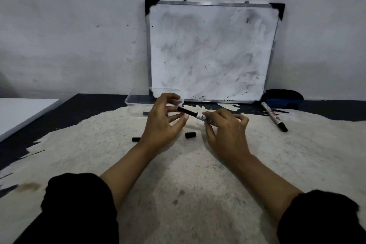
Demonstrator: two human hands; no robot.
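Note:
My right hand pinches the white barrel of a whiteboard marker and holds it above the table, dark uncapped end pointing left. My left hand hovers at that dark end with its fingers spread and loosely bent around it, gripping nothing. A small black cap lies on the table just below the marker, between both hands. Another short black piece lies beside my left wrist.
A smeared whiteboard leans on the wall behind. A second capped marker and a blue-black eraser lie at the right. A clear plastic box stands behind my left hand. A pale worn cloth covers the dark table.

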